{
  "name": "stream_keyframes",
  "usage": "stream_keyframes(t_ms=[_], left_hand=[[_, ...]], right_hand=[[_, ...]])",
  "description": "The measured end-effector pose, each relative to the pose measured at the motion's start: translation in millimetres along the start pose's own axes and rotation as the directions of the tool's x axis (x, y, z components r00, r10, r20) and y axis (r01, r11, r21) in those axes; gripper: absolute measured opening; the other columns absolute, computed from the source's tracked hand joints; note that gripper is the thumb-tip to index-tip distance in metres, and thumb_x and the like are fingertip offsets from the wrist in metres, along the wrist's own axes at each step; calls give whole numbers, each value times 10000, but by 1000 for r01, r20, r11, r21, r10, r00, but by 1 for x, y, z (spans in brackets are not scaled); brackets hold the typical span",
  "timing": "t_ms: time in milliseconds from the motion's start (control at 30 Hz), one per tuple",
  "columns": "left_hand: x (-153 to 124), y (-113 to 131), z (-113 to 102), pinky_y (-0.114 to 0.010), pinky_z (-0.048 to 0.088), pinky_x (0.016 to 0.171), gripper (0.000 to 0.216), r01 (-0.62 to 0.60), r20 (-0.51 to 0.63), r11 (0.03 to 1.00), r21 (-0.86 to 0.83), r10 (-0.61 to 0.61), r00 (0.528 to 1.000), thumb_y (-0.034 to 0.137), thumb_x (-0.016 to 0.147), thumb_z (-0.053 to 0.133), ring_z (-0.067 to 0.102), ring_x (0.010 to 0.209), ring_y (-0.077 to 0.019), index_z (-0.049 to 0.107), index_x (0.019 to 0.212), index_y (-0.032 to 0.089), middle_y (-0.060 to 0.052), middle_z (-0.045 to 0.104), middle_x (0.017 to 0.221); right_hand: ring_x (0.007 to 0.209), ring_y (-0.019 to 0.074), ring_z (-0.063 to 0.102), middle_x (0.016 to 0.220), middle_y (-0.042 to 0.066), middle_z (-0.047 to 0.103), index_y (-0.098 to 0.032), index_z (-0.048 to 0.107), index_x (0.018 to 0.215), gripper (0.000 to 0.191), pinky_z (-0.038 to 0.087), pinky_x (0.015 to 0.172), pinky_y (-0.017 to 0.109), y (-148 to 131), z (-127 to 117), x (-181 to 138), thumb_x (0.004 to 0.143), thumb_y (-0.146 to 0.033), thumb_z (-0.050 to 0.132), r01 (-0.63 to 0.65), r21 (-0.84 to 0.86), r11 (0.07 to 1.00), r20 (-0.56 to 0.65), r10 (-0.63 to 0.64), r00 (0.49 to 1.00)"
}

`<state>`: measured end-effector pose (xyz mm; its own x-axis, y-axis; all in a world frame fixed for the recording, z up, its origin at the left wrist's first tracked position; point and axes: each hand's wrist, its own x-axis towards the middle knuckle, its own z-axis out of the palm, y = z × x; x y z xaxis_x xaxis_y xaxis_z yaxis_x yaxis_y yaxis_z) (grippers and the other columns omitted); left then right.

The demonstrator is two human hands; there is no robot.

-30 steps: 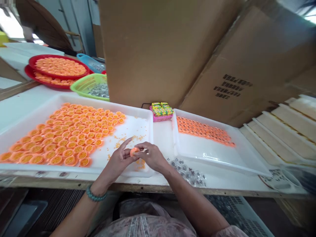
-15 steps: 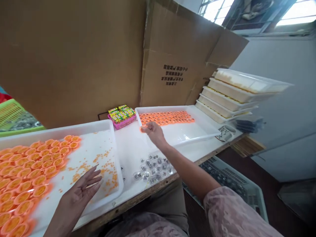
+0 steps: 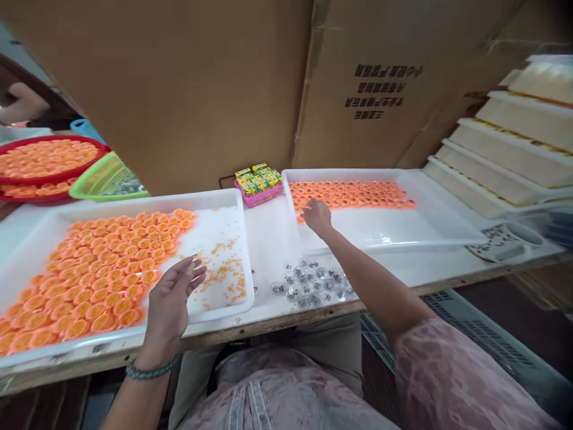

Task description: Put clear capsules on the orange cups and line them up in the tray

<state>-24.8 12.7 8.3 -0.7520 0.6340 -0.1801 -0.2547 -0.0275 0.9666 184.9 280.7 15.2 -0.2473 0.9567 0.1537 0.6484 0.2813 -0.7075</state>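
My left hand (image 3: pixel 172 295) hovers open, fingers spread, over the near right part of the left white tray (image 3: pixel 240 239), beside loose orange crumbs (image 3: pixel 221 278) and the field of orange caps (image 3: pixel 98 269). My right arm reaches forward into the right white tray (image 3: pixel 385 243). My right hand (image 3: pixel 317 216) has its fingers bunched on an orange cap at the left end of the rows of orange caps (image 3: pixel 353 194) along the tray's far side. Small clear pieces (image 3: pixel 308 283) lie on the table between the trays, below my right forearm.
A pink basket of yellow packets (image 3: pixel 257 184) stands behind the gap between the trays. Red trays of caps (image 3: pixel 45 158) and a green basket (image 3: pixel 107 179) sit far left. Cardboard boxes (image 3: pixel 201 89) wall the back. White trays (image 3: pixel 514 137) are stacked right. Another person's hand (image 3: pixel 22 104) shows far left.
My hands parted from a cap held between them. The right hand carried it into the right tray up to the rows; the left opened and stays over the left tray. The view swung.
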Motion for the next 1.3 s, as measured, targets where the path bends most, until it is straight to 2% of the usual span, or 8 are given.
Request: stream_keyframes(t_ms=[133,267,333,500,633,800,1067,1300], left_hand=[[1,8,-9,-331,497,850,287,-82,-68,985,-150,72,995,263,656,730,646,834,-173,654,910,155,-59,677,923],[1,22,-29,-308,516,789,203,-265,-196,961,-79,245,949,258,700,694,647,768,-153,658,879,170,-51,676,907],[3,25,-40,-311,522,767,200,-332,-263,943,7,322,909,273,711,687,646,745,-153,658,882,174,-49,674,907],[10,16,-64,-323,524,746,225,-350,-356,933,78,354,865,300,709,688,640,714,-156,657,886,165,-53,672,885],[11,12,-71,-330,518,754,216,-346,-365,937,-36,310,878,282,720,684,640,712,-154,644,897,164,-58,670,901],[7,16,-73,-350,515,777,214,-377,-406,909,-179,281,870,273,761,643,645,743,-156,622,951,177,-59,669,915],[3,20,-79,-343,517,760,205,-430,-481,872,-233,280,830,248,791,586,651,747,-154,583,994,222,-38,676,918],[1,23,-84,-349,518,766,160,-420,-482,871,-256,262,836,226,778,595,651,733,-153,597,937,211,-26,679,875]], right_hand=[[1006,186,551,1078,103,598,-126,596,1049,217,379,908,306,-44,16,-33,898,-174,449,265,14,964,82,-265,961],[954,179,585,995,62,646,-180,633,986,186,423,840,281,-96,61,-66,864,-148,496,686,199,700,472,-682,559],[977,189,588,1051,77,638,-172,629,1008,200,437,835,292,-116,93,-72,850,-132,513,732,216,646,587,-685,431],[1107,208,546,1239,113,560,-142,571,1146,337,443,884,300,-151,168,-70,817,-85,524,765,132,631,731,-583,354],[1091,212,554,1249,70,564,-198,619,1072,346,454,862,297,-158,182,-85,748,-78,592,817,154,556,781,-575,244],[837,239,629,851,108,678,-157,664,719,70,471,697,315,-154,160,-98,763,-204,637,858,52,512,826,-504,251],[904,214,582,1033,86,601,-193,540,1077,344,461,706,306,-207,209,-121,827,-430,548,790,16,612,675,-590,443],[898,227,565,1019,79,570,-197,533,1011,257,450,667,300,-200,213,-118,790,-316,585,838,66,542,746,-585,320]])
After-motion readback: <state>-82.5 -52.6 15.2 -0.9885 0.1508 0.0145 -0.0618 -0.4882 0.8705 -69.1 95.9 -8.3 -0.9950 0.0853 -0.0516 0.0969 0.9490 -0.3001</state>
